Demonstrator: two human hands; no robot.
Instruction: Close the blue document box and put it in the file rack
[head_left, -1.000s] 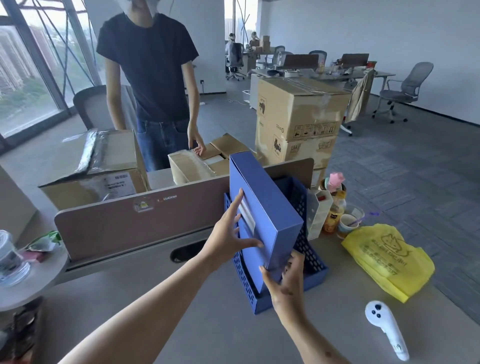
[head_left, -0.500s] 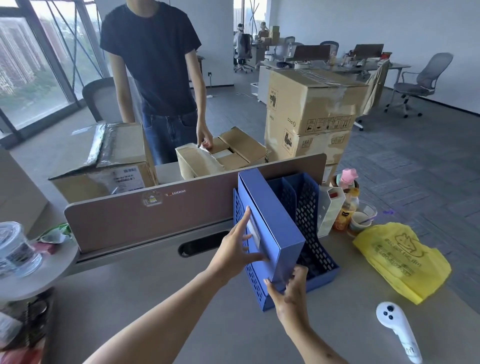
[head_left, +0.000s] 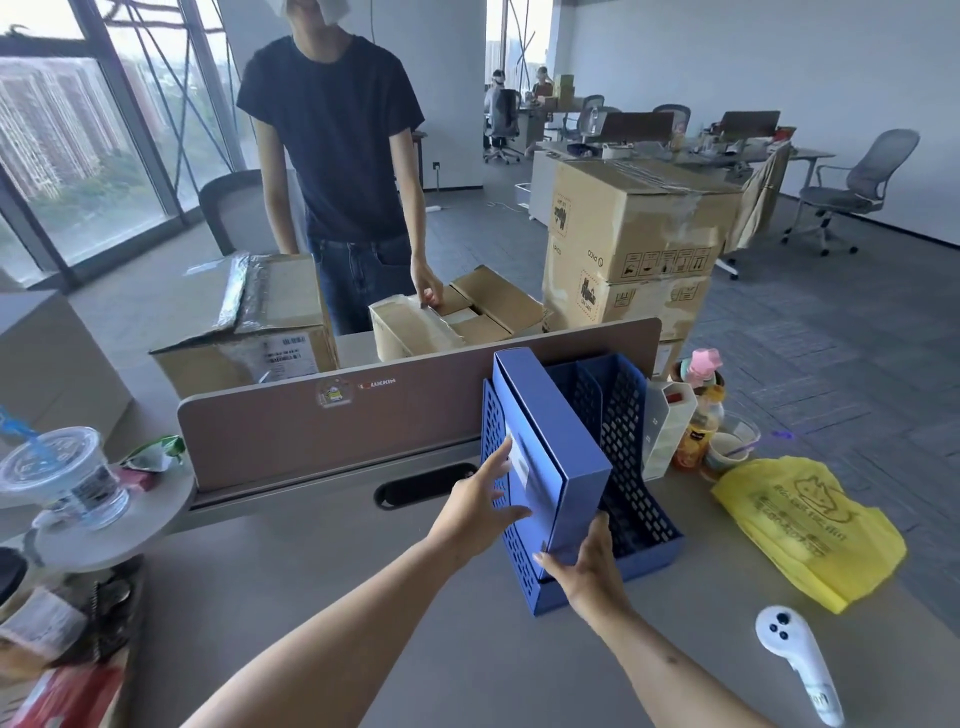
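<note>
The blue document box is closed and stands upright, tilted, in the leftmost slot of the blue perforated file rack on the desk. Its front lower end is still raised near the rack's front lip. My left hand presses flat on the box's left side, beside the white label. My right hand grips the box's lower front corner from below. The rack's two right slots hold nothing.
A desk partition runs behind the rack. A person stands beyond it at open cardboard boxes. To the right lie a yellow plastic bag, a white controller, bottles and cups. At the left stands a lidded cup.
The box has sunk lower into the rack's left slot and leans further back. Both hands followed it down. The camera has come closer.
</note>
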